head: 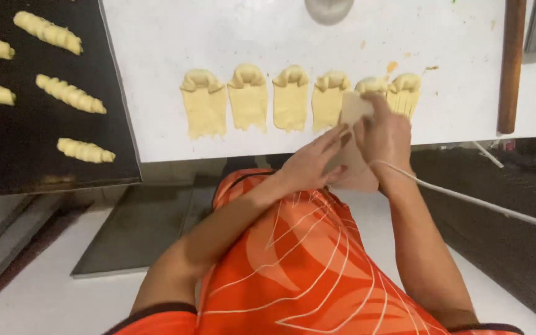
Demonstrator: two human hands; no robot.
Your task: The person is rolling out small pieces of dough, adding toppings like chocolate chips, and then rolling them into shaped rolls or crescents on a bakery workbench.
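A row of several pale yellow dough strips (248,98), each with its far end rolled up, lies on the white work table (156,74). My right hand (384,133) rests over the strip second from the right (372,85), fingers curled on the dough. My left hand (310,162) lies flat beside it at the table's near edge, fingers stretched toward the same piece. The stretched, thin lower part of that strip (353,111) shows between my hands. The rightmost strip (404,92) sits just past my right hand.
A dark baking tray (38,167) at the left holds several rolled dough pieces (69,93). A wooden rolling pin (511,62) lies at the table's right. A grey round object (329,9) sits at the far edge. A white cord (479,201) runs from my right wrist.
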